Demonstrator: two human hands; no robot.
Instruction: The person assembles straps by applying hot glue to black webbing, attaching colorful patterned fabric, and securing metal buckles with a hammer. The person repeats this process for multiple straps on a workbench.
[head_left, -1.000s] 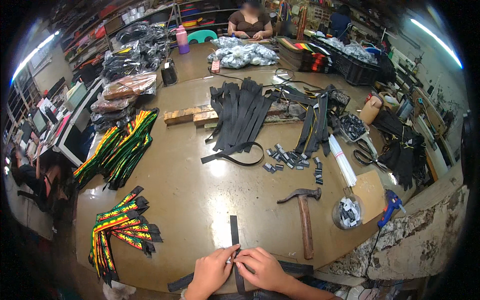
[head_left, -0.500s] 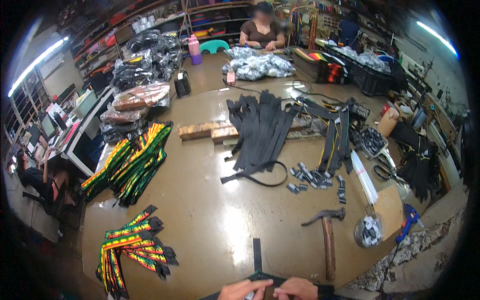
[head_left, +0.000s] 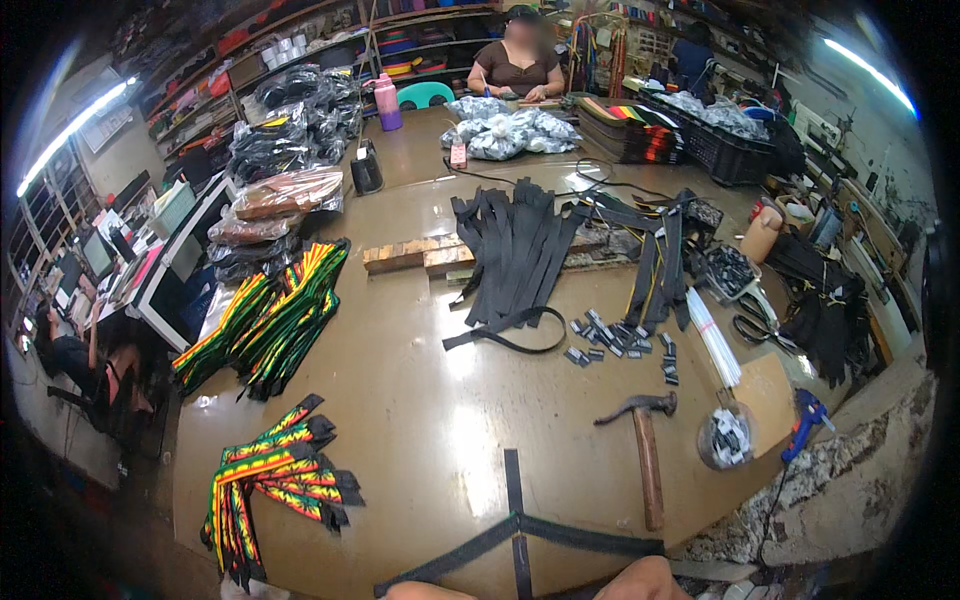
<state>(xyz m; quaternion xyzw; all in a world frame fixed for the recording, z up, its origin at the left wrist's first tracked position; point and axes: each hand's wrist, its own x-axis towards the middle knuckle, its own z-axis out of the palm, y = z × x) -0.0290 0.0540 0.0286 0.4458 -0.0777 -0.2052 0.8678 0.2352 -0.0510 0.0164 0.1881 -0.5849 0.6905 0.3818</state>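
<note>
Black webbing straps lie at the table's near edge, joined at a peak, with one strip pointing away and another running back toward me. My left hand shows only as a sliver at the lower edge, by the end of the left strap. Beside the right strap, my right hand is cut off by the same edge. The fingers of both hands are out of sight, and so is anything in them. Right of the straps lies a hammer with a wooden handle.
Patterned green, yellow and red straps lie at left. A pile of black straps rests over wooden blocks, near small dark clips. At right are a jar and a blue glue gun. Another person sits across the table.
My hands have come apart and dropped toward the lower edge, mostly out of view. The joined straps between them now show spread out. The view has shifted slightly.
</note>
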